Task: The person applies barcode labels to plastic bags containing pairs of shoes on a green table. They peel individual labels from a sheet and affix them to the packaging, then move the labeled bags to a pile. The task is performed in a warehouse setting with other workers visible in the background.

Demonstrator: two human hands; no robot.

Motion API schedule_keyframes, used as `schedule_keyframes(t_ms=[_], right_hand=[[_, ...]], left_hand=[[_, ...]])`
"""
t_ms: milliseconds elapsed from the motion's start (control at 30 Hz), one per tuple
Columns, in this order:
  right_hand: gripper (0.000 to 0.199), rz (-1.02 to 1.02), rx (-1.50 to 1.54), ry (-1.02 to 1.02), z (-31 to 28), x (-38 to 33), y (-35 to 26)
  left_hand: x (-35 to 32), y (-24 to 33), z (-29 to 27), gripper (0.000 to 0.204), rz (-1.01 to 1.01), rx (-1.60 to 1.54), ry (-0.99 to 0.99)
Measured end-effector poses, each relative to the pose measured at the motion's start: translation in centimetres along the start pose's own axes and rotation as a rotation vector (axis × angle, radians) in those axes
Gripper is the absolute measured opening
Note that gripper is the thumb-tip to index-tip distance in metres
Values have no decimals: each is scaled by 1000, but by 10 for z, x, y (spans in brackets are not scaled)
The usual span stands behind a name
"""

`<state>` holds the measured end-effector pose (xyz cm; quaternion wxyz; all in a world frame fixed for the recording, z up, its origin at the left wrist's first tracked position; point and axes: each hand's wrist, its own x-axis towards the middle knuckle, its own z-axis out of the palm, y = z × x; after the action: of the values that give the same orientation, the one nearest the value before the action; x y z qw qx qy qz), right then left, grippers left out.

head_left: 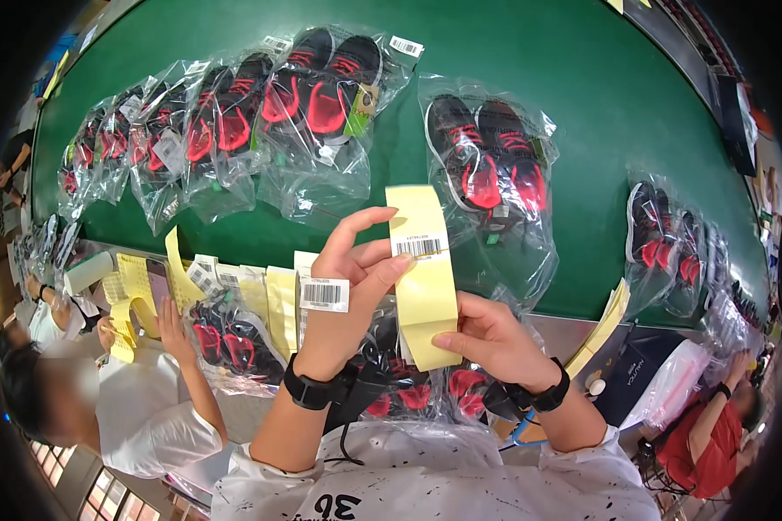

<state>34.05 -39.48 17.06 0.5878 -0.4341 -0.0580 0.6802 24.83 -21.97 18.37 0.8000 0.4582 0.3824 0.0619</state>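
Observation:
My left hand [365,278] pinches the upper part of a yellow label backing strip [427,304], its thumb at a white barcode sticker [419,247] on the strip. My right hand [500,343] grips the strip's lower end between thumb and fingers. A second barcode sticker [325,296] lies against the back of my left hand near the wrist. Beyond the strip, a pair of black shoes with red laces and linings [487,156] lies in a clear plastic bag on the green table [321,239]. More bagged shoes [413,397] are below my hands, partly hidden.
A row of bagged shoes [235,113] runs along the table's left side, and more bagged pairs [660,230] lie at right. Yellow label strips [601,330] stand by the near edge. One co-worker in white [152,404] sits left; another in red [695,447] is right.

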Motion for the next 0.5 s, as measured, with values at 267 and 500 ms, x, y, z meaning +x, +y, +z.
schedule_keyframes(t_ms=[267, 500], right_hand=[[42, -397, -216, 381, -6, 25, -23], [37, -562, -477, 375, 3, 43, -31]], left_hand=[[-2, 4, 0, 42, 119, 128, -63], [-1, 14, 1, 43, 87, 147, -75]])
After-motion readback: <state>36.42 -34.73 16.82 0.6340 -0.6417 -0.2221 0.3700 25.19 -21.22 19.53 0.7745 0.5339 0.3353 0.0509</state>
